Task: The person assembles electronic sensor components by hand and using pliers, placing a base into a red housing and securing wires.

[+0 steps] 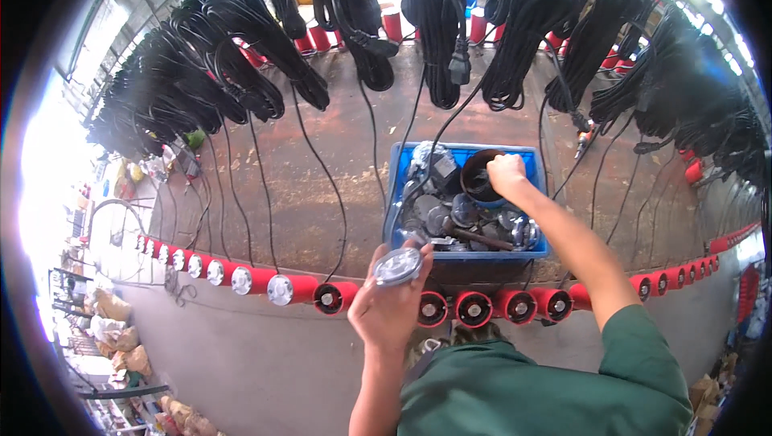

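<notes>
My left hand (pixel 384 307) is closed around a round, clear-grey disc-shaped cap (pixel 398 266), held flat side up near the front of the workbench. My right hand (pixel 507 174) dips into a dark round cup (pixel 476 170) with its fingers drawn together; whatever they pinch is hidden. The cup stands in a blue crate (pixel 462 256) among several round grey caps (pixel 464 211) and a rod-like brown handle (pixel 482 236). Along the bench's front edge lie red cylinders; the nearest one left of my hand (pixel 336 298) has a dark, uncapped end.
Thick coils of black cable (pixel 434 26) hang across the far side, with single cables trailing over the brown bench (pixel 265 170). Leftward, red cylinders carry silver caps (pixel 281 289); rightward, their ends are dark (pixel 521 307). Bags and cartons (pixel 121 339) lie on the floor at left.
</notes>
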{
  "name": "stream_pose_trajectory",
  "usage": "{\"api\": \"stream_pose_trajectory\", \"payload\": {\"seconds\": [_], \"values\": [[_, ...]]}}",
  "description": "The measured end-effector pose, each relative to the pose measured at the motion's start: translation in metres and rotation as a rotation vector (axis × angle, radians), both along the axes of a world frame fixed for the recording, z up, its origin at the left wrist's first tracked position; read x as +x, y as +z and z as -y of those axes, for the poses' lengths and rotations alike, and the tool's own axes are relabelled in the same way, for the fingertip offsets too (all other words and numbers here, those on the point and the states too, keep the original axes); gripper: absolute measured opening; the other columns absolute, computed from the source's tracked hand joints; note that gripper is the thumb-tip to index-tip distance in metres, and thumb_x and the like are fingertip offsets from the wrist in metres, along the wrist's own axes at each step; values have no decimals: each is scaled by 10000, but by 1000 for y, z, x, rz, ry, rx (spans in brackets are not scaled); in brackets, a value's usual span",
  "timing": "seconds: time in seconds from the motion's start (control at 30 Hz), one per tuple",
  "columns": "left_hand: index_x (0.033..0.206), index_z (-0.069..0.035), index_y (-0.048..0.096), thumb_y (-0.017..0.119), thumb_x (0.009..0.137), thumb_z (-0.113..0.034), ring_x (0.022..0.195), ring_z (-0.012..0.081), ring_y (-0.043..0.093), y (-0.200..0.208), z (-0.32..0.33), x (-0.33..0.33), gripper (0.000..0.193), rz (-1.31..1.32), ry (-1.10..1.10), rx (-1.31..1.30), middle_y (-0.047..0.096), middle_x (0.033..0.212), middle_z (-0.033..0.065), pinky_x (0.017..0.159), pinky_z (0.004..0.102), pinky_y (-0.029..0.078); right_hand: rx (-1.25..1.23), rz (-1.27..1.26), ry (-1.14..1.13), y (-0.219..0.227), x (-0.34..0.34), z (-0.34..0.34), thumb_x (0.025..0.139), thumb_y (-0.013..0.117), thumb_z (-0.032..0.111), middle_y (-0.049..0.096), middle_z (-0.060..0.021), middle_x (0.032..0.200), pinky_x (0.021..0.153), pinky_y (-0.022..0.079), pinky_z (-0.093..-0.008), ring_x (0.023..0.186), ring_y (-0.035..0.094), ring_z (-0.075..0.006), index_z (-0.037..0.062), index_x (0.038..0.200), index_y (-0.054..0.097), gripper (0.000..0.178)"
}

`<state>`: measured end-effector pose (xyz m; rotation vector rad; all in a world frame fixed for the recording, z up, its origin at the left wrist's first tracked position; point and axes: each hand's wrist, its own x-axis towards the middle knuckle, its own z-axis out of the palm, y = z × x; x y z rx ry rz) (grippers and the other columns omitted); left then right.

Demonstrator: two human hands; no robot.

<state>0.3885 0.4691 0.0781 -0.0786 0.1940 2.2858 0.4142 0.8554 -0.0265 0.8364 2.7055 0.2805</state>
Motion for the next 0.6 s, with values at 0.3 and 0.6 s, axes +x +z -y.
{"api": "stream_pose_trajectory", "payload": {"seconds": [0.3, 0.6], "values": [[1477, -74, 565, 635, 936, -234, 1419, 590, 491, -31, 84, -31, 569, -5, 155, -134, 540, 1535, 299, 1216, 649, 420, -33, 31, -33, 15, 6, 11, 819, 809, 193, 805, -164, 1060, 829, 646, -426, 996, 798, -319, 91, 968, 839, 183], [1521, -101, 518, 667, 948, -251, 1359, 556, 557, -39, 155, -88, 612, -79, 167, -229, 550, 1511, 287, 1132, 624, 504, 0, -110, -137, 15, 18, -3, 801, 828, 252, 812, -100, 968, 851, 639, -438, 946, 794, -306, 248, 924, 872, 130]]}}
